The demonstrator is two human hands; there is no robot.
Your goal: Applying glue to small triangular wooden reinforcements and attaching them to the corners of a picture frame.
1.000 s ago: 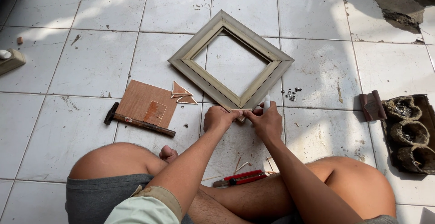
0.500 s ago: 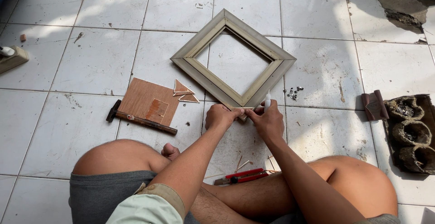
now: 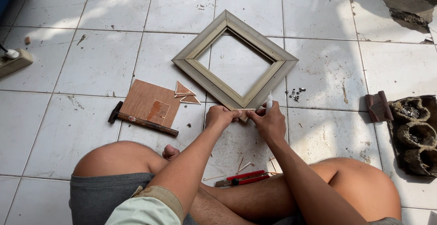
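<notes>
Far to the left of the hands, a small wooden block (image 3: 13, 63) with a white knob is seen at the edge of the tiled floor (image 3: 91, 65). Nearer, to the left of the left hand (image 3: 221, 116), a hammer (image 3: 142, 119) is laid beside a square brown board (image 3: 148, 103), with thin wooden triangles (image 3: 185, 93) just beyond it. The left hand is closed with its fingertips pinched on a small wooden triangle (image 3: 246, 112) at the near corner of the square wooden frame (image 3: 235, 61), which is lying flat on the floor just ahead of both hands. The right hand (image 3: 272, 122) is pressed against the same piece, and a small white tube (image 3: 269, 101) is gripped upright in it. A red cutter (image 3: 243, 178) is found below the hands, between the legs. Small metal bits (image 3: 296, 94) are scattered just right of the right hand, and dark pouches (image 3: 412, 134) lie far right.
</notes>
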